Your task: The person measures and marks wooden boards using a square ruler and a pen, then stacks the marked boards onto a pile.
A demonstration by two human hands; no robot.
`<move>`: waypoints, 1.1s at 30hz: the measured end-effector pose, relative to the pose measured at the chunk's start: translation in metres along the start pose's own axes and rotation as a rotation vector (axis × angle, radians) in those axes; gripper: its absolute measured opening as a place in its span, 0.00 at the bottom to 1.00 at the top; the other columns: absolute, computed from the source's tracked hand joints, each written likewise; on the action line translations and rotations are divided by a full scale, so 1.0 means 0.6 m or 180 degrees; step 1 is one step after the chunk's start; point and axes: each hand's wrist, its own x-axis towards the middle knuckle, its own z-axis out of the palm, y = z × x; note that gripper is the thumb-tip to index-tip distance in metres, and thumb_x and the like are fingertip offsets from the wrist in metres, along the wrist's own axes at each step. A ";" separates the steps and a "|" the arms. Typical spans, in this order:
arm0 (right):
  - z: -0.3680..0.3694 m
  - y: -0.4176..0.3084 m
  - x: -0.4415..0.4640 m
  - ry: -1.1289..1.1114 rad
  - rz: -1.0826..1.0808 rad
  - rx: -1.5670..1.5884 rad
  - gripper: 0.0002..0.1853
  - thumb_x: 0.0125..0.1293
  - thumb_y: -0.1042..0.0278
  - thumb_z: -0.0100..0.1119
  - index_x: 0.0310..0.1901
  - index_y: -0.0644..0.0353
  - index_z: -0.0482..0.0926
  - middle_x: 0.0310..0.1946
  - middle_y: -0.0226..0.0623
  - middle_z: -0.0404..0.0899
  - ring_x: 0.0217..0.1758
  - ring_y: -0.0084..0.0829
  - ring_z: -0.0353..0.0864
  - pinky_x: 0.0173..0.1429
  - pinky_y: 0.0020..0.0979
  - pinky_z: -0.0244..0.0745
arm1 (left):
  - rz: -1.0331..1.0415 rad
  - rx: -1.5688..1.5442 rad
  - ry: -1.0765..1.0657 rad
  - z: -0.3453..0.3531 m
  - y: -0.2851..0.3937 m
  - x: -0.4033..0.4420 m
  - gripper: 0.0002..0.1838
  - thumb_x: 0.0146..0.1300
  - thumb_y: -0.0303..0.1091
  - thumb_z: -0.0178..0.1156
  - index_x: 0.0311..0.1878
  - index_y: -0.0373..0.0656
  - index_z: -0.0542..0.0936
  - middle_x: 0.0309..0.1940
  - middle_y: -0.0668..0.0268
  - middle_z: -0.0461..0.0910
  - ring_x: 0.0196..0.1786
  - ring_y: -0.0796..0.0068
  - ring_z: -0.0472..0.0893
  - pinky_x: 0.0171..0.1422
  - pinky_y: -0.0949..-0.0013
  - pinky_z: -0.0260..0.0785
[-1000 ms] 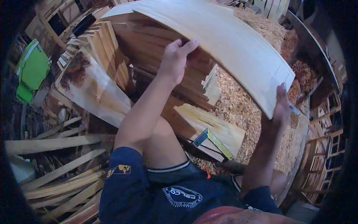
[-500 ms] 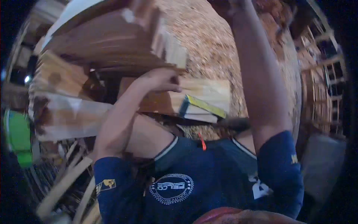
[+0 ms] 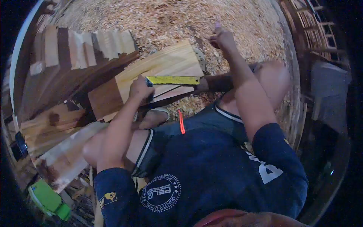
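Observation:
My left hand (image 3: 140, 90) is closed around the dark blue stock of a try square (image 3: 172, 80) with a yellow blade. The square lies over a pale wooden board (image 3: 162, 60), its blade reaching right across the near part. Out in front, above the wood shavings, is my right hand (image 3: 223, 39). Its fingers look apart, one stretched forward, and I see no object in them, though the fingertips are slightly blurred. The board rests between my legs, tilted up toward the right.
To the left stands a row of thick wooden boards (image 3: 72, 49) on edge. More planks (image 3: 68, 153) lie below it, near a bright green object (image 3: 47, 198). Wood shavings (image 3: 162, 19) cover the ground ahead. A grey block-like object (image 3: 329, 90) stands at the right.
My left hand has come down onto the square and taken hold of its stock; the square has turned nearly level. My right hand has drawn nearer. The view has shifted.

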 end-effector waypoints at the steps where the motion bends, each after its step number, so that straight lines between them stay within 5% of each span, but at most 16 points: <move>1: 0.001 0.045 0.028 0.0021 -0.0243 -0.0189 0.26 0.73 0.46 0.55 0.49 0.67 0.76 0.36 0.44 0.85 0.32 0.32 0.85 0.35 0.32 0.79 | 0.0119 0.0058 0.0125 -0.003 0.005 0.002 0.37 0.46 0.49 0.75 0.55 0.36 0.75 0.47 0.48 0.83 0.52 0.47 0.83 0.59 0.53 0.76; 6: 0.018 0.041 0.002 -0.0284 -0.0246 -0.0829 0.16 0.73 0.56 0.58 0.39 0.63 0.81 0.27 0.39 0.83 0.29 0.30 0.84 0.33 0.34 0.77 | 0.0730 -0.0015 0.1111 -0.011 0.033 0.103 0.28 0.55 0.48 0.69 0.57 0.48 0.78 0.50 0.53 0.82 0.58 0.50 0.80 0.60 0.45 0.72; 8: 0.017 0.069 0.018 -0.0279 -0.0558 -0.1528 0.16 0.65 0.55 0.62 0.39 0.62 0.83 0.31 0.46 0.85 0.36 0.43 0.85 0.41 0.42 0.77 | 0.0663 0.0062 0.1815 -0.003 0.061 0.137 0.27 0.58 0.48 0.67 0.61 0.55 0.78 0.53 0.55 0.81 0.62 0.52 0.78 0.63 0.41 0.68; 9: 0.018 0.098 0.032 -0.0259 -0.0698 -0.1895 0.16 0.62 0.55 0.63 0.39 0.61 0.83 0.33 0.49 0.85 0.40 0.49 0.85 0.45 0.46 0.77 | 0.0653 -0.0115 0.1702 -0.008 0.068 0.143 0.26 0.59 0.47 0.67 0.61 0.56 0.78 0.54 0.55 0.81 0.62 0.53 0.77 0.64 0.42 0.67; 12: 0.008 0.108 0.044 -0.0132 -0.0548 -0.1153 0.18 0.62 0.54 0.62 0.42 0.62 0.84 0.33 0.49 0.85 0.39 0.48 0.85 0.46 0.43 0.78 | 0.0560 -0.0724 0.1301 -0.005 0.083 0.158 0.24 0.62 0.43 0.66 0.63 0.58 0.78 0.56 0.56 0.80 0.64 0.53 0.76 0.67 0.42 0.64; 16: 0.021 0.110 0.042 -0.0127 -0.0179 -0.0207 0.27 0.71 0.41 0.51 0.36 0.62 0.81 0.29 0.45 0.84 0.34 0.38 0.84 0.40 0.39 0.77 | 0.0798 -0.0644 0.1419 -0.018 0.089 0.208 0.24 0.61 0.41 0.68 0.60 0.52 0.80 0.55 0.52 0.80 0.60 0.50 0.78 0.66 0.54 0.69; 20: 0.031 0.079 0.009 -0.0205 0.0211 0.0335 0.33 0.73 0.33 0.45 0.32 0.60 0.79 0.24 0.36 0.81 0.29 0.27 0.80 0.37 0.35 0.75 | 0.1103 -0.1253 0.1284 0.013 0.146 0.240 0.25 0.57 0.37 0.71 0.60 0.50 0.80 0.50 0.51 0.82 0.55 0.51 0.80 0.63 0.54 0.71; 23: 0.031 0.100 0.028 -0.0331 -0.0078 0.0214 0.27 0.73 0.39 0.49 0.34 0.59 0.80 0.26 0.32 0.80 0.29 0.26 0.78 0.39 0.32 0.75 | 0.1082 -0.1354 0.1349 0.031 0.163 0.250 0.24 0.57 0.37 0.71 0.59 0.50 0.81 0.48 0.52 0.82 0.53 0.51 0.81 0.62 0.55 0.71; 26: 0.033 0.116 0.042 -0.0703 -0.0104 0.0157 0.23 0.75 0.46 0.47 0.51 0.59 0.78 0.35 0.31 0.82 0.40 0.24 0.80 0.42 0.27 0.74 | 0.1266 -0.1891 0.1435 0.026 0.171 0.233 0.24 0.57 0.37 0.72 0.58 0.49 0.82 0.47 0.52 0.83 0.51 0.52 0.81 0.61 0.57 0.72; 33: 0.068 0.109 0.016 -0.0752 -0.0440 0.0347 0.13 0.65 0.60 0.57 0.36 0.61 0.84 0.34 0.36 0.85 0.38 0.29 0.83 0.46 0.35 0.78 | 0.1228 -0.2064 0.1117 0.028 0.183 0.249 0.25 0.56 0.23 0.70 0.59 0.36 0.81 0.49 0.55 0.84 0.51 0.65 0.83 0.60 0.66 0.73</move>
